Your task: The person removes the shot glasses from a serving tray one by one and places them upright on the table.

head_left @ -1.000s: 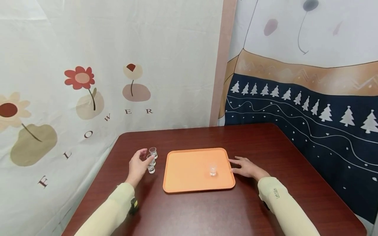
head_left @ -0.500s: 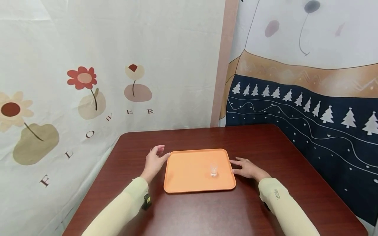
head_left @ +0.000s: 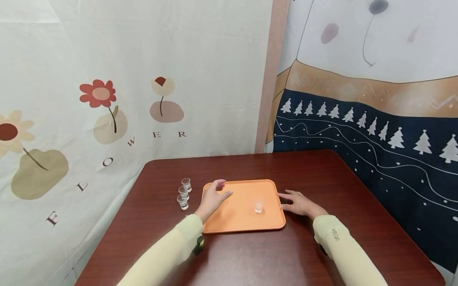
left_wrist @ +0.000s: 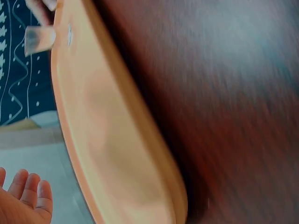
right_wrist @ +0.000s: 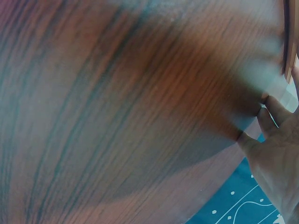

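Note:
My left hand (head_left: 212, 201) hovers above the left part of an orange tray (head_left: 239, 222), thumb and fingers spread apart with nothing between them. In the left wrist view the fingers of that hand (left_wrist: 29, 205) are loosely bent beside the tray. A small clear shot glass (head_left: 258, 206) stands upright on the tray's right half. My right hand (head_left: 299, 203) rests on the table, its fingertips at the tray's right edge. The right wrist view has this hand (right_wrist: 278, 154) with fingers spread, close to the tray rim (right_wrist: 286, 42).
Left of the tray, three more shot glasses stand in a row: the far one (head_left: 186, 184), the middle one (head_left: 183, 193) and the near one (head_left: 182, 203). The dark wooden table (head_left: 257, 258) ends at printed wall cloths (head_left: 222, 79) behind.
My left hand has moved right, from beside the row of shot glasses to over the tray, bringing all three glasses into sight. The right hand and the tray have stayed in place.

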The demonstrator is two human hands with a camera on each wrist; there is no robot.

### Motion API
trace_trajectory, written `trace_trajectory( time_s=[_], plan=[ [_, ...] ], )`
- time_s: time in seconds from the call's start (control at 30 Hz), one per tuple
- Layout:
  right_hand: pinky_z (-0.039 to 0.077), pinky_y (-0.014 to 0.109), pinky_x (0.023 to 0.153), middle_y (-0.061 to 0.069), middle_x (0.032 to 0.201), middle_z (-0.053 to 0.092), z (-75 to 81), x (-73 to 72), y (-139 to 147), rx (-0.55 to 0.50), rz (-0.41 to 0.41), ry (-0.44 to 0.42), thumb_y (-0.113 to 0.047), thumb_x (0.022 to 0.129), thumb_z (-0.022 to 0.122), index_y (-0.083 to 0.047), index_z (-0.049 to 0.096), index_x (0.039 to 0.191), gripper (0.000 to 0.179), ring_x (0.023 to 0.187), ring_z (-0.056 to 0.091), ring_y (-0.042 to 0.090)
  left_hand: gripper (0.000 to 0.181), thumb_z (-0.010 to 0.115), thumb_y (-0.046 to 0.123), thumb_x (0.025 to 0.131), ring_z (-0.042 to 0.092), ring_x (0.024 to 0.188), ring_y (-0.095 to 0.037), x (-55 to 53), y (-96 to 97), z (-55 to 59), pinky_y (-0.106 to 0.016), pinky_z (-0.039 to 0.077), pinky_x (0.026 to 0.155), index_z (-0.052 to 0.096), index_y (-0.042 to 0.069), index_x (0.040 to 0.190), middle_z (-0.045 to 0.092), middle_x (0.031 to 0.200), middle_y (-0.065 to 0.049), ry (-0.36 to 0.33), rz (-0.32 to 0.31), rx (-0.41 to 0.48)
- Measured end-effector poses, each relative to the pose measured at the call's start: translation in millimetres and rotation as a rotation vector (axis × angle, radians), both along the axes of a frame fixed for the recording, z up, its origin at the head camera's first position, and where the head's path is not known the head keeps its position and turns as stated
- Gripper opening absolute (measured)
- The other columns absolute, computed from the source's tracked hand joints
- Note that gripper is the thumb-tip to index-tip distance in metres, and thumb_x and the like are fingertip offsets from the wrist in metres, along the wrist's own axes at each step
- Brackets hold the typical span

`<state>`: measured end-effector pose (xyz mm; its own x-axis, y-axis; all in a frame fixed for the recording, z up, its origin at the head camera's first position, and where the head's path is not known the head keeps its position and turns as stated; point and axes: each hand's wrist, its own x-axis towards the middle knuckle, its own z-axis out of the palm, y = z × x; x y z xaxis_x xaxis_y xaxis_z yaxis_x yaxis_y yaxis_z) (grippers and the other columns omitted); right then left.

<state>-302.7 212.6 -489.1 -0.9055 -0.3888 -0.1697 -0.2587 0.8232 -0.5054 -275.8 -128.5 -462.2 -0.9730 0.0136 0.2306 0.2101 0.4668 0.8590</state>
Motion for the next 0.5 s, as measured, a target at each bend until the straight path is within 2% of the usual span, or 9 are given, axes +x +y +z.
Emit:
trace_trajectory(
  time_s=[0.2, 0.5],
  plan=[
    [0.026, 0.068, 0.106, 0.029, 0.151, 0.034, -1.3, 0.1, 0.5, -0.002, 0.003, 0.005, -0.038, 0.095, 0.066, -0.016, 0.05, 0.147, 0.059, 0.138, 0.027, 0.05, 0.051, 0.077, 0.017, 0.087, 0.057, 0.114, -0.036, 3.3, 22.5, -8.9, -0.051, 0.045, 0.097, 0.058, -0.002, 0.13, 0.061, 0.123, -0.025, -0.031, -0.068, -0.009],
    [0.026, 0.068, 0.106, 0.029, 0.152, 0.033, -2.1, -1.1, 0.4, 0.0, 0.002, 0.001, -0.039, 0.095, 0.066, -0.016, 0.049, 0.147, 0.059, 0.138, 0.026, 0.051, 0.054, 0.078, 0.019, 0.087, 0.057, 0.113, -0.034, 12.5, 50.1, -23.9, -0.048, 0.049, 0.092, 0.057, -0.001, 0.132, 0.061, 0.123, -0.021, -0.095, -0.154, -0.014]
  ],
)
